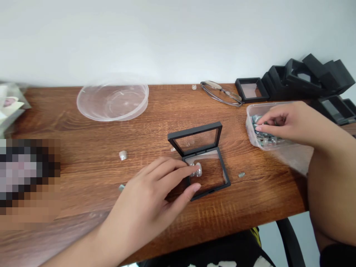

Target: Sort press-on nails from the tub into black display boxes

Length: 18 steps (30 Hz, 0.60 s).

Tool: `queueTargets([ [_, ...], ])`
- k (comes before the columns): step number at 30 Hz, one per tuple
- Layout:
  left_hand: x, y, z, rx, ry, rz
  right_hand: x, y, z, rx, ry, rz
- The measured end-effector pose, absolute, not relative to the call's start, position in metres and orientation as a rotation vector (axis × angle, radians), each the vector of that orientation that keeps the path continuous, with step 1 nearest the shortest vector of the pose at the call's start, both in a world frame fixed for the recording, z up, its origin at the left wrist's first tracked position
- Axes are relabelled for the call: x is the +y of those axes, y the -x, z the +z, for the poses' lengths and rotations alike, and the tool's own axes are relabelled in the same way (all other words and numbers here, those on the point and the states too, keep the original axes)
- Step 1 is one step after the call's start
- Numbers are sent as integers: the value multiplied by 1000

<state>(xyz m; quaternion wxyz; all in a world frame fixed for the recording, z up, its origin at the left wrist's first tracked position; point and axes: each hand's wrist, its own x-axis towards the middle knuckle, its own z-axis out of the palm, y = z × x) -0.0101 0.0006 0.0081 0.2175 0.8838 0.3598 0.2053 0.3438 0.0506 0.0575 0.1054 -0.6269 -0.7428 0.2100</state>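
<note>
A black display frame lies open on the desk, its windowed lid tilted up. Over its left side reaches my left hand, fingers stretched and thumb apart. The index fingertip touches shiny silver press-on nails on the frame's clear film. My right hand dips into a clear plastic tub of small shiny nail-like pieces. Thumb and index finger are closed together there; what sits between them is hidden. A single greenish nail lies right of the frame.
Eyeglasses rest near the wall beside a small black frame and a heap of black frames. A clear round lid stands back left. Loose small pieces lie on the desk. A pixelated patch covers the left edge.
</note>
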Motion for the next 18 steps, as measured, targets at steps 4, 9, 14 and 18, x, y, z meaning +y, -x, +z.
queueTargets([
  [4, 1, 10, 9, 995, -2440, 567, 54, -339, 55, -2316, 1896, 586],
  [9, 0, 10, 11, 985, -2436, 580, 43, -331, 78, -2064, 1847, 743],
  [14, 0, 10, 11, 993, -2428, 599, 30, -323, 94, -1741, 1484, 961],
  [18, 0, 11, 11, 987, -2426, 613, 26, -321, 92, -1692, 1109, 1168],
])
